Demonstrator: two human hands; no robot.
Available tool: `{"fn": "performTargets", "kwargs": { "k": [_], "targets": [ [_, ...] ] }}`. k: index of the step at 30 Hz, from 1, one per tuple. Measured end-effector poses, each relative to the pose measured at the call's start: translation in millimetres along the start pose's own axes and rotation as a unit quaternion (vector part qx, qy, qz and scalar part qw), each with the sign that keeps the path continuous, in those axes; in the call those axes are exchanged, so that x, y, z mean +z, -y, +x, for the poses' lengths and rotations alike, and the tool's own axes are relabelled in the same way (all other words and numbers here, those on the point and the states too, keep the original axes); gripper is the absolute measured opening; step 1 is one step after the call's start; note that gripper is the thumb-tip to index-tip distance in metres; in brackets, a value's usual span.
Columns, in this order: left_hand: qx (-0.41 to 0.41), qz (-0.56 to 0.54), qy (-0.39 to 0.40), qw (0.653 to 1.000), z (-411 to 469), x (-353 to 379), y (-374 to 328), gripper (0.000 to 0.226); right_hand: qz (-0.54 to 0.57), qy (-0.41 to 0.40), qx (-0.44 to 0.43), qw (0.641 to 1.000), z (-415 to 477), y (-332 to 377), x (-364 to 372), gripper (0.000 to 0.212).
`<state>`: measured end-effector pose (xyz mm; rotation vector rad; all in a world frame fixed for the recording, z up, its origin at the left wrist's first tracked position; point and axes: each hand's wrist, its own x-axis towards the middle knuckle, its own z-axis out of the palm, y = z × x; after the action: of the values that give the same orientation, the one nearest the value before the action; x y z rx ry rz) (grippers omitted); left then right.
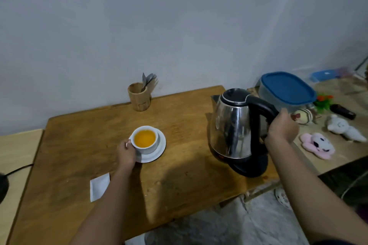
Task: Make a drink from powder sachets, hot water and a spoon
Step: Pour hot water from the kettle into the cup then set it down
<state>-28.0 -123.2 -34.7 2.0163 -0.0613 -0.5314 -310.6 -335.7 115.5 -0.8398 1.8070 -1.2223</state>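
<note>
Head view shows no words to read. Left hand (125, 154) grips the white cup (146, 139) of orange drink mid-frame. Right hand (282, 128) grips the kettle (232, 123) handle at right.

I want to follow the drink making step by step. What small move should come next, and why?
Probably let go of the kettle and fetch a spoon from the wooden holder. The cup already holds orange liquid, the kettle sits on its base, and no spoon is in the cup.

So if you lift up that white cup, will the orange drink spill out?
Probably a little, if jerked: the orange drink sits close to the white cup rim. The cup looks ceramic, so likely stiff and breakable. The left hand is at its side, and the saucer may stay behind.
</note>
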Motion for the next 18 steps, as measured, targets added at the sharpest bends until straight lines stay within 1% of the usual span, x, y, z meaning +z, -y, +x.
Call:
{"fn": "performTargets", "kwargs": {
  "k": [4, 11, 14, 18],
  "targets": [
    [0.001, -0.012, -0.021, 1.0, -1.4, 3.9, 1.7, 0.032, 0.051, -0.036, 0.041, 0.997, 13.8, -12.2, -19.6, 0.028],
    [-0.01, -0.021, -0.032, 0.999, -4.9, 10.2, 1.6, 0.033, 0.135, -0.071, 0.064, 0.986, 44.1, -30.0, -43.8, 0.019],
    [-0.017, -0.023, -0.037, 0.999, -6.0, 10.9, 0.6, 0.034, 0.165, -0.076, 0.058, 0.982, 53.2, -34.2, -49.9, 0.013],
    [-0.023, -0.028, -0.04, 0.999, -6.2, 11.9, 1.1, 0.034, 0.169, -0.081, 0.038, 0.982, 55.2, -35.3, -54.9, 0.021]
  ]
}}
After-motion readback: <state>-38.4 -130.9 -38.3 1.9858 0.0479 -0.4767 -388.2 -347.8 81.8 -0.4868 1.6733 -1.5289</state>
